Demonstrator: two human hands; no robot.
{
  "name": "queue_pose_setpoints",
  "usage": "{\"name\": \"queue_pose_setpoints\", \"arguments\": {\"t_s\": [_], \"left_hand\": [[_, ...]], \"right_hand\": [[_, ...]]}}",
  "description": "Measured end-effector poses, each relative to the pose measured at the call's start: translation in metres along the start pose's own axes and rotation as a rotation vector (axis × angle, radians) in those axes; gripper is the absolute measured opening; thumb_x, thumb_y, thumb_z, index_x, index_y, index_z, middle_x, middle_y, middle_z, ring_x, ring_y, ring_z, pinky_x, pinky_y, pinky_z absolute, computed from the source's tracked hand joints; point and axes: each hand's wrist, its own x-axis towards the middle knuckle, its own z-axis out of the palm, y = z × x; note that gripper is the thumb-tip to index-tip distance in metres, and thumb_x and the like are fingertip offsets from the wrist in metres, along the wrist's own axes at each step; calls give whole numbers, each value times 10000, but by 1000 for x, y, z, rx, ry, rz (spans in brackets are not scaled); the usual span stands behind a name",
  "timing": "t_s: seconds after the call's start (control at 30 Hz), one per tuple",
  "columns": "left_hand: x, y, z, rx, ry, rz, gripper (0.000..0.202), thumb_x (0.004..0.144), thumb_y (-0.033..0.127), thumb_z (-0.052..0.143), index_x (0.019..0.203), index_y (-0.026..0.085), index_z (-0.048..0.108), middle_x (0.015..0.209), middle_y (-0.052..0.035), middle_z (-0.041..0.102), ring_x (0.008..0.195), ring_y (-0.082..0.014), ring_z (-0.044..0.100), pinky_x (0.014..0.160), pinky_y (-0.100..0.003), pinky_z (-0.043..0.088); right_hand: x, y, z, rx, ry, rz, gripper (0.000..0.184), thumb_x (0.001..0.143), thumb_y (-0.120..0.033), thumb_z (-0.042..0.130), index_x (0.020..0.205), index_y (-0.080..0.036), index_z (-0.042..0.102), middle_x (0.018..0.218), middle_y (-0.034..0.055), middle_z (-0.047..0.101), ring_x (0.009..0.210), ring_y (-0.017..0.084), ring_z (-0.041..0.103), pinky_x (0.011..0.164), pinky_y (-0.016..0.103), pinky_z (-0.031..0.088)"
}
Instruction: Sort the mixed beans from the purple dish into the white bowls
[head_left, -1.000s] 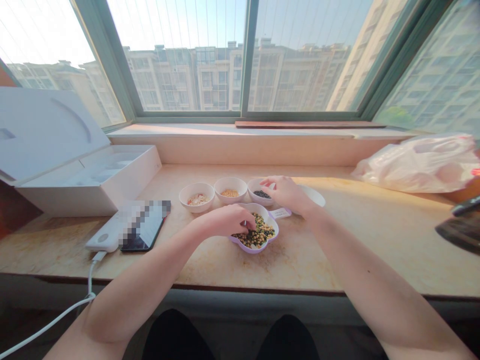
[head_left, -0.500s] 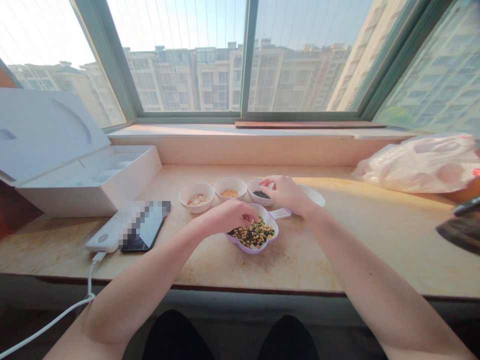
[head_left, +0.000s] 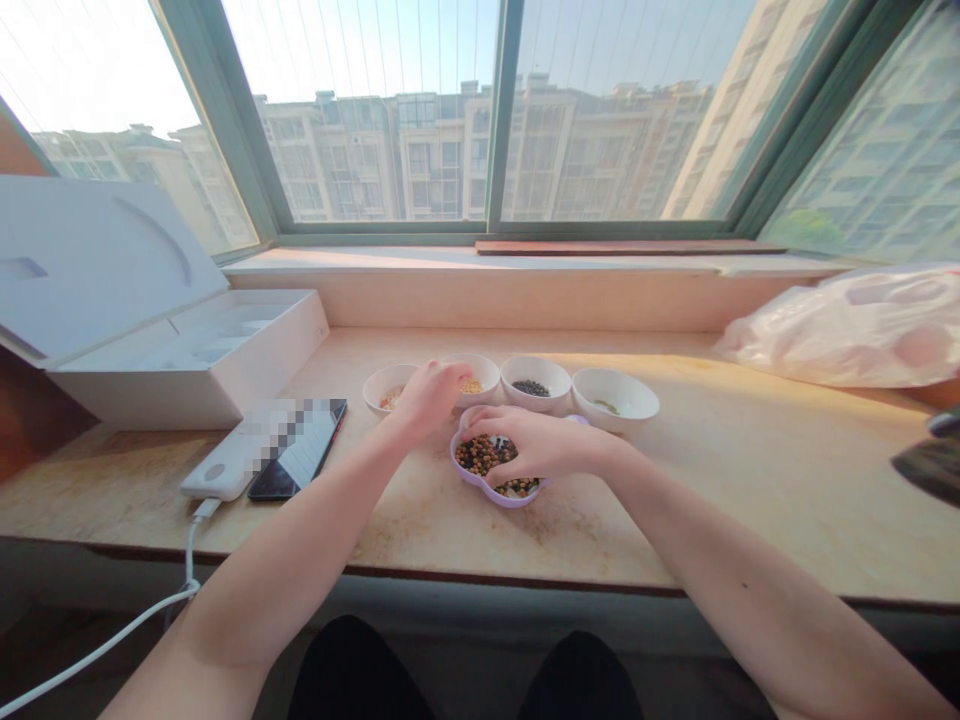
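A lilac flower-shaped dish [head_left: 469, 474] of mixed yellow, green and black beans sits on the stone sill in front of me. My right hand [head_left: 529, 442] lies over it, fingers curled down into the beans. My left hand [head_left: 431, 393] is closed in a pinch over the small white bowl of yellow beans [head_left: 480, 379]; what it holds is hidden. Beside that bowl stand a white bowl with pale pieces [head_left: 381, 388], a white bowl of black beans [head_left: 535, 381] and a nearly empty white bowl [head_left: 616, 395].
An open white box [head_left: 187, 350] stands at the left. A white power bank [head_left: 225, 465] with a cable and a phone [head_left: 300, 462] lie near it. A plastic bag [head_left: 847, 330] rests at the right. A dark object [head_left: 930, 465] is at the right edge.
My left hand rose from the lilac dish to the bowl of yellow beans. My right hand came back from the bowl of black beans down onto the lilac dish.
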Motion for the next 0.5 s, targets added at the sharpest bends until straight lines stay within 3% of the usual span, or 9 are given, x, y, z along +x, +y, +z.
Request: {"name": "queue_pose_setpoints", "arguments": {"t_s": [0.27,0.43,0.5], "left_hand": [[1,3,1,87,-19,3,295,957,146,497,980,167,791,993,-106,788,874,-218,701,781,-279,488],[0,7,-2,118,-1,27,311,990,189,478,913,174,779,996,-98,765,875,-220,685,776,-296,479],[-1,8,-3,120,-2,41,315,987,183,473,894,177,774,986,-91,756,850,-215,675,758,-300,467]], "right_hand": [[4,2,8,-73,-1,-5,364,822,-219,754,1186,-227,739,1235,55,699,1154,264,643,1135,407,429],[5,-1,9,-46,30,-1,221,827,-189,713,1027,-247,787,1115,39,735,1070,257,675,999,351,516],[5,1,11,-19,113,65,133,803,-212,731,913,-243,799,1016,34,758,988,259,691,901,347,551]]}}
